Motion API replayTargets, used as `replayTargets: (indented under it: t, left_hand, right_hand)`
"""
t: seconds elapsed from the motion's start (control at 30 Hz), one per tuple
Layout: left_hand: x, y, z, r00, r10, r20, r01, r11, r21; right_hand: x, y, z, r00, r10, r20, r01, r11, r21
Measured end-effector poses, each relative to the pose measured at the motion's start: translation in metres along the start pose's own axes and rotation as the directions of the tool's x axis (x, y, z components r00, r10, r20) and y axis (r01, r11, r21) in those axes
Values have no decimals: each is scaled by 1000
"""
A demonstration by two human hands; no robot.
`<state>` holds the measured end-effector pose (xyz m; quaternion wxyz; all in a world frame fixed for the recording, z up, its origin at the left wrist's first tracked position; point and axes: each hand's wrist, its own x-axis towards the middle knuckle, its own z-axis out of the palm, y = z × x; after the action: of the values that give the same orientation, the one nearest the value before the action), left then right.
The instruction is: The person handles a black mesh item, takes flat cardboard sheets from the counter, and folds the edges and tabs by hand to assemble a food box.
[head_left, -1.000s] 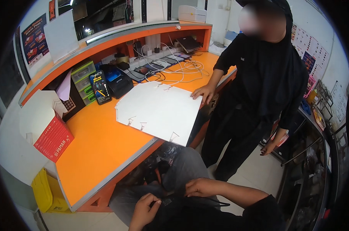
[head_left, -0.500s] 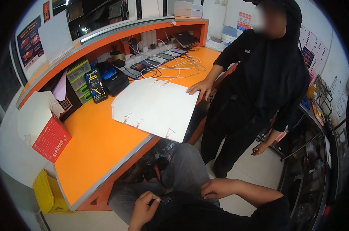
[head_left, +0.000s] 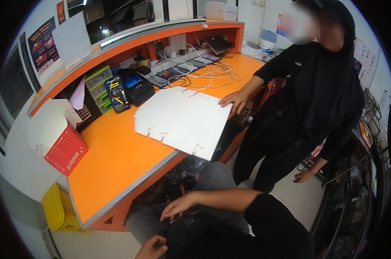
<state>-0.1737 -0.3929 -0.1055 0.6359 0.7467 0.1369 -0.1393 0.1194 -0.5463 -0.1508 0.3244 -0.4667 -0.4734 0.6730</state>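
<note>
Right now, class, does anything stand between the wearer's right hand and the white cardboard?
Nothing visible blocks the right hand from the white cardboard, whose near corner overhangs the counter; a knee rises right of that path. The co-worker's hand rests at another corner.

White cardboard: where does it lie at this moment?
In the head view, the white cardboard lies mid-picture on the orange counter, its right corner under a co-worker's hand.

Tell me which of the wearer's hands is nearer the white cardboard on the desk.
Right. The right hand is below the white cardboard in the picture, apart from it; the left hand is farther down, near the bottom edge.
</note>
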Motion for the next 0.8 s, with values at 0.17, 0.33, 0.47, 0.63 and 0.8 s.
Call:
replayTargets:
  t: [0.17, 0.33, 0.47, 0.63, 0.8]
  left_hand:
    - [-38, 26, 16, 995, 99, -13, -99, 994, -42]
    - [-51, 9, 12, 980, -1, -200, -34, 984, -174]
    - [-32, 20, 0, 987, 43, -154, -66, 986, -150]
    - [19, 50, -10, 983, 179, 28, -178, 982, -56]
    - [56, 56, -10, 953, 270, 135, -254, 959, -125]
  right_hand:
    - [86, -10, 34, 886, 55, 460, -84, 995, 44]
    - [47, 9, 17, 941, 65, 333, -83, 996, 41]
    - [-69, 58, 4, 973, 90, 212, -130, 974, 183]
    - [-252, 99, 96, 927, 373, -38, -334, 867, 369]
    - [-319, 164, 285, 775, 612, -158, -289, 565, 772]
